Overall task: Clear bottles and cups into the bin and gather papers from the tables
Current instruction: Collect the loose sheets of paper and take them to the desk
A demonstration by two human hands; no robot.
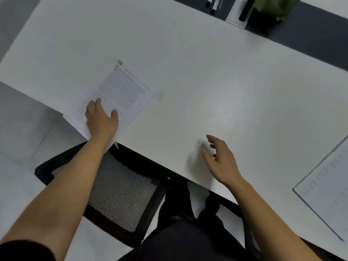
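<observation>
Far left, your left hand (101, 120) lies flat on the clipped papers (120, 91). Its fingers (94, 105) are straight and a little apart, with the thumb splayed to the right; they press on the sheets and curl round nothing. The papers sit at an angle by the near left edge of the white bench (188, 63), and their near corner hangs out over that edge beneath your wrist. A yellow-green binder clip (120, 62) grips their far corner. Below the bench edge, under your left forearm, stands a black chair (116, 189) with a mesh seat.

Further right, your right hand (223, 160) is over the bench near its front edge, fingers apart and loosely bent, holding nothing. It is blurred, so whether it touches the surface cannot be told. At the far right, well apart from that hand, lies a second sheaf of papers (325, 194), cut off by the frame. Top right, two markers (212, 5) lie on a dark strip near a blurred green object (273, 8).
</observation>
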